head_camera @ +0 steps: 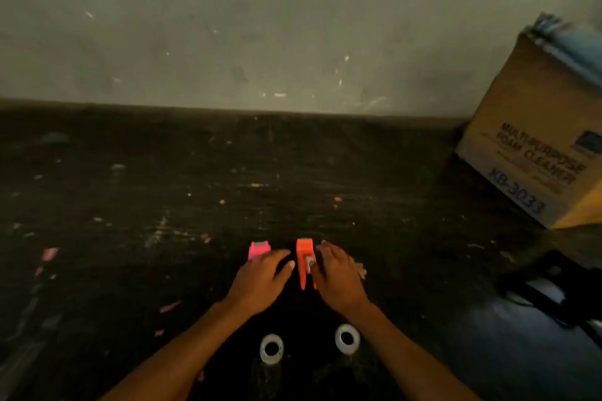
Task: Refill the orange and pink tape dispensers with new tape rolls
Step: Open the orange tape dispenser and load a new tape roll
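Two hands flanking orange dispenser (305, 262), long axis pointing toward wall (260, 26)

Single view only, from a head-worn wide-angle camera. It looks forward and steeply down over a dark, scuffed counter (130, 192) toward a grey wall (260, 26) at the far edge. Both forearms enter from the bottom edge, and the hands sit low and centre, close to the lens. A cardboard box (534, 153) bends at the right margin, showing lens distortion. The frame is dim and somewhat blurred.
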A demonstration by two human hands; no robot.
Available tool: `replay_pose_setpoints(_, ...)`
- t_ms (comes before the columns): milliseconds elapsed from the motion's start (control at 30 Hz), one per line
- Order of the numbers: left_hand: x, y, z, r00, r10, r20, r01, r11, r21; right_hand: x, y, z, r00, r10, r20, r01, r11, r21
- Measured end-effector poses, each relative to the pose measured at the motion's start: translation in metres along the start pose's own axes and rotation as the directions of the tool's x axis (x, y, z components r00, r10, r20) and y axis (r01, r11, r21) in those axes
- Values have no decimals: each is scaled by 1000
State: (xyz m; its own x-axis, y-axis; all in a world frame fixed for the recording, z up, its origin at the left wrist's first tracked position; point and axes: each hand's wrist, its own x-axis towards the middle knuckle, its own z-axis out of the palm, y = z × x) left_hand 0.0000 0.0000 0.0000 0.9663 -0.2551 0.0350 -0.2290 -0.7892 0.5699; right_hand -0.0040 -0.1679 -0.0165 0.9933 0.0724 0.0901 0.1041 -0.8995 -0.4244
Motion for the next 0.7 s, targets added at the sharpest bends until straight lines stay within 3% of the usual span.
replay_pose_setpoints(133, 16, 3, 22, 977, -188, 103, 205, 959, -196, 5, 10, 18, 987, 151, 61, -157, 981, 117)
replay_pose_setpoints(233, 25, 7, 39, 957, -251, 146, 284, 917, -279, 5, 18, 38, 969, 222, 109, -244, 931, 273)
replay_pose_setpoints(400, 36, 18, 49, 929, -317, 189, 368, 844, -390, 12, 21, 50, 968, 239, 69, -249, 917, 313)
replay_pose_setpoints(567, 43, 17, 46, 913, -399, 81, 377, 751, -543, 1, 10, 37, 989, 145, 31, -145, 903, 405)
replay_pose_setpoints(633, 43, 12, 40, 931, -353, 96, 341, 743, -576, 1, 7, 25, 987, 141, 81, -163, 830, 534)
replay_pose_setpoints(700, 41, 8, 33, 949, -296, 108, 300, 741, -601, 7, 5, 12, 973, 149, 175, -229, 665, 710)
